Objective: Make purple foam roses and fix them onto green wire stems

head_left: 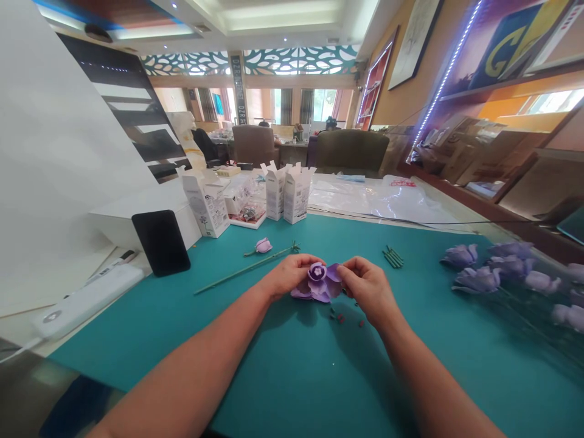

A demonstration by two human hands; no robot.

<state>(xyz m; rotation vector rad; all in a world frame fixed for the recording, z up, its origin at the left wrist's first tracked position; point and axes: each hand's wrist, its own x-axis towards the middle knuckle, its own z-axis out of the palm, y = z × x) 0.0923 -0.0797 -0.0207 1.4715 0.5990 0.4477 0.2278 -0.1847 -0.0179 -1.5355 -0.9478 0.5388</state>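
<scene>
A purple flower (318, 281) with layered petals and a small pale centre is held above the green mat (274, 389). My left hand (288, 275) grips its left side, fingers curled behind the petals. On the right, my right hand (365, 281) pinches a purple petal (334, 273) at the flower's edge between thumb and forefinger. Small green and red pieces (340, 317) lie on the mat just below the flower. Behind my left hand are a pale purple bud (263, 245) and a long green stem (246, 267).
Several short green sticks (393, 257) lie right of centre. Purple flowers (477, 278) on stems cover the far right. A black phone (161, 242) leans at the left by a white power strip (91, 301). White boxes (296, 194) stand at the mat's back edge.
</scene>
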